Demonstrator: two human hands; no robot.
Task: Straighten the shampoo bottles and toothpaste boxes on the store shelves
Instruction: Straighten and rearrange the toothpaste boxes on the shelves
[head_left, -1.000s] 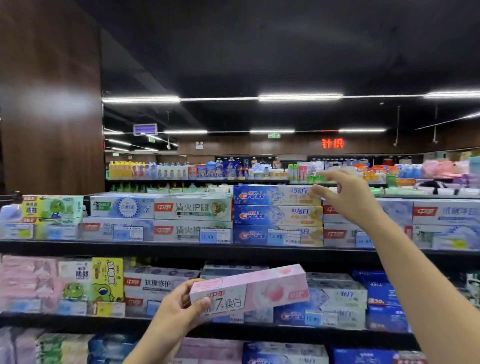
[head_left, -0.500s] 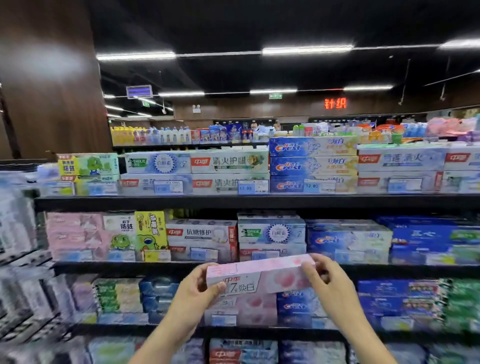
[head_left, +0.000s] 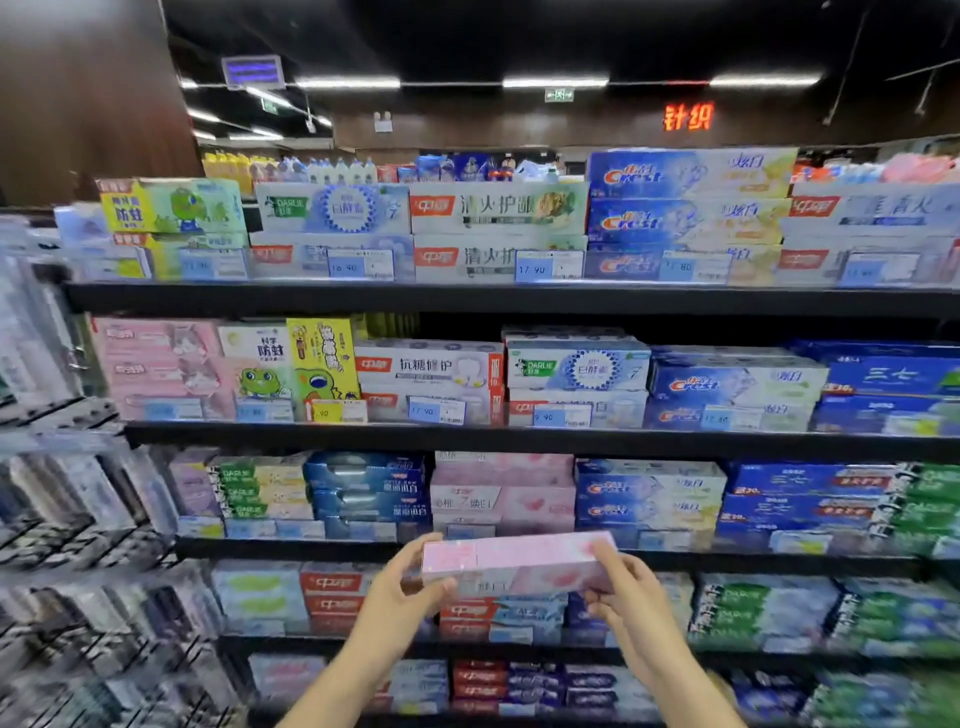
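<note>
While the left hand (head_left: 402, 587) and right hand (head_left: 631, 592) each grip one end of the pink toothpaste box (head_left: 514, 558), it hangs level in the air, in front of the shelf lip (head_left: 291, 548) under the matching pink stack (head_left: 501, 488). It's a long, thin carton of glossy card with a sparkly patch, so I'd guess it's slick and dents easily if squeezed. Sliding it in crooked could nudge that stack or the blue boxes (head_left: 366, 488) beside it out of line, since everything's packed edge to edge.
</note>
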